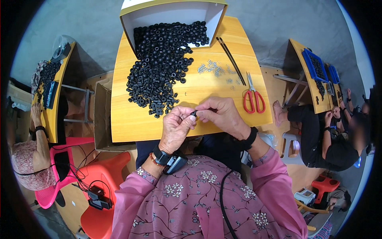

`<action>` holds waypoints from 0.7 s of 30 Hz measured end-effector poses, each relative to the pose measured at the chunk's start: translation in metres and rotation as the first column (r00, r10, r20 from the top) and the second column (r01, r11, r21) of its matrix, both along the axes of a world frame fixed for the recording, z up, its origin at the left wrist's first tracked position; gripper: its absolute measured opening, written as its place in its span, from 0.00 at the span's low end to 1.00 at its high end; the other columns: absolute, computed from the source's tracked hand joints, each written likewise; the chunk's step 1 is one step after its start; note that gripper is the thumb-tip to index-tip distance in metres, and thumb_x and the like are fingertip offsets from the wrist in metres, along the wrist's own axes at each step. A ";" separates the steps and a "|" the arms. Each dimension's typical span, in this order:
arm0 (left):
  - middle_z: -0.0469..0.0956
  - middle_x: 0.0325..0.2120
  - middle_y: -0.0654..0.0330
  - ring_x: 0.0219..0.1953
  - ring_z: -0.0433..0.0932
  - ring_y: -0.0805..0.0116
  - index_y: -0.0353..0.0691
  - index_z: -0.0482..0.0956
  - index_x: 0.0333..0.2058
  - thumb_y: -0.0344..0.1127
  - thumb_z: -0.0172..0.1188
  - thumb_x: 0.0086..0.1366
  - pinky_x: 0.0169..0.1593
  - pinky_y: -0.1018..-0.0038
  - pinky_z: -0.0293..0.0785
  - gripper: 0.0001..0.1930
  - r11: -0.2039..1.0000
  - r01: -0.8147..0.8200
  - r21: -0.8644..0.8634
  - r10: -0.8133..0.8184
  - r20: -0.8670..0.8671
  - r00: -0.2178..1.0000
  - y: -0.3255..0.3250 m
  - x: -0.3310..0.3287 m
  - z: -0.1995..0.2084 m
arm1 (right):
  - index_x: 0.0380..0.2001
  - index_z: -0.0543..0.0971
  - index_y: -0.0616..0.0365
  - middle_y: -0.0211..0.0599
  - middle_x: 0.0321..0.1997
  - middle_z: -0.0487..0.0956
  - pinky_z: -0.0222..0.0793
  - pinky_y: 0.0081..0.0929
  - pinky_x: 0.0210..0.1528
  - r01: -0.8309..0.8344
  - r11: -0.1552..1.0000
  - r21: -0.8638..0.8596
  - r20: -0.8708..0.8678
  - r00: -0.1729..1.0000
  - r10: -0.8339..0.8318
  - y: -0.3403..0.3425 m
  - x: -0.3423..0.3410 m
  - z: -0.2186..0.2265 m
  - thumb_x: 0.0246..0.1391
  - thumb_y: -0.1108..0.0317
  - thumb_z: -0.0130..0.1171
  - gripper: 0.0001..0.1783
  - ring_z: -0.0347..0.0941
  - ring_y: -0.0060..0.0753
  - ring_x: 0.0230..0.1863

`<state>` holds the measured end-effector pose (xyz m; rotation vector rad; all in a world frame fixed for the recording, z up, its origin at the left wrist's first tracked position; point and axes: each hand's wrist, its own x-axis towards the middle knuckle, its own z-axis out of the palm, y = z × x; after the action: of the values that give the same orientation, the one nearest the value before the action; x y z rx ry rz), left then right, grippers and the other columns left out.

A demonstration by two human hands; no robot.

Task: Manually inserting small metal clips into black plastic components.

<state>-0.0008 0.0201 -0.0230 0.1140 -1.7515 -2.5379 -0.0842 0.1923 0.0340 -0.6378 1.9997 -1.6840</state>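
Over the near edge of the yellow wooden table (131, 125), my left hand (176, 126) pinches a small black ring-shaped piece (193, 113) between thumb and fingers. Close against it is my right hand (225, 116), thumb and forefinger pressed together at the piece; whatever is between those fingertips is hidden. Beyond my hands spreads a heap of black round pieces with holes (159, 75), spilling from a tipped open box (217, 24). Small silvery metal bits (213, 68) lie scattered right of the heap.
Red-handled scissors (253, 99) and two dark sticks (231, 60) rest on the table's right side. A cardboard box (104, 119) stands on the floor left of the table, near a red chair (99, 175). Other people work at side tables, one with a blue tray (314, 65).
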 end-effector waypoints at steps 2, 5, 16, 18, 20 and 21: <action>0.80 0.31 0.63 0.30 0.78 0.78 0.33 0.75 0.44 0.27 0.61 0.69 0.37 0.81 0.77 0.08 1.000 -0.005 -0.002 0.005 -0.007 1.000 0.000 0.000 -0.001 | 0.37 0.84 0.64 0.35 0.30 0.83 0.74 0.21 0.32 -0.009 0.999 0.034 -0.063 0.998 0.011 -0.001 -0.001 0.002 0.56 0.73 0.66 0.07 0.79 0.23 0.29; 0.80 0.30 0.63 0.29 0.78 0.78 0.34 0.75 0.44 0.27 0.61 0.68 0.36 0.81 0.76 0.07 1.000 -0.011 -0.017 0.011 -0.016 1.000 0.001 0.000 0.000 | 0.34 0.83 0.61 0.40 0.28 0.81 0.73 0.29 0.33 -0.047 0.991 0.121 -0.434 0.896 0.096 -0.002 -0.004 0.009 0.54 0.74 0.65 0.04 0.79 0.37 0.30; 0.77 0.26 0.65 0.27 0.75 0.80 0.33 0.76 0.41 0.24 0.59 0.68 0.33 0.81 0.75 0.04 0.999 -0.048 -0.015 0.048 0.001 0.999 0.007 0.001 0.007 | 0.33 0.82 0.60 0.43 0.27 0.78 0.72 0.38 0.33 -0.125 0.970 0.208 -0.398 0.895 0.200 -0.004 -0.006 0.013 0.51 0.74 0.64 0.05 0.76 0.47 0.30; 0.77 0.26 0.65 0.27 0.75 0.80 0.33 0.76 0.40 0.23 0.59 0.68 0.34 0.81 0.75 0.04 0.997 -0.075 0.002 0.074 0.051 0.996 0.008 0.000 0.011 | 0.34 0.82 0.59 0.43 0.28 0.78 0.72 0.37 0.33 -0.112 0.970 0.217 -0.423 0.885 0.197 -0.003 -0.006 0.010 0.51 0.75 0.63 0.06 0.76 0.47 0.31; 0.77 0.26 0.66 0.27 0.75 0.80 0.33 0.76 0.40 0.23 0.59 0.68 0.34 0.81 0.75 0.04 0.998 -0.064 -0.013 0.065 0.040 0.997 0.007 0.000 0.010 | 0.36 0.82 0.59 0.43 0.28 0.78 0.72 0.37 0.34 -0.098 0.969 0.225 -0.446 0.874 0.192 -0.002 -0.005 0.009 0.51 0.75 0.63 0.07 0.76 0.47 0.31; 0.77 0.26 0.66 0.27 0.76 0.80 0.33 0.76 0.40 0.23 0.59 0.68 0.34 0.81 0.76 0.04 0.998 -0.054 -0.029 0.055 0.028 0.998 0.006 0.000 0.009 | 0.38 0.82 0.60 0.41 0.28 0.78 0.72 0.33 0.33 -0.097 0.969 0.227 -0.507 0.838 0.203 -0.003 -0.004 0.009 0.51 0.78 0.62 0.09 0.77 0.42 0.30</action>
<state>-0.0005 0.0264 -0.0137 0.1949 -1.7684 -2.4851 -0.0881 0.1897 0.0430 -1.2600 2.3637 -1.2859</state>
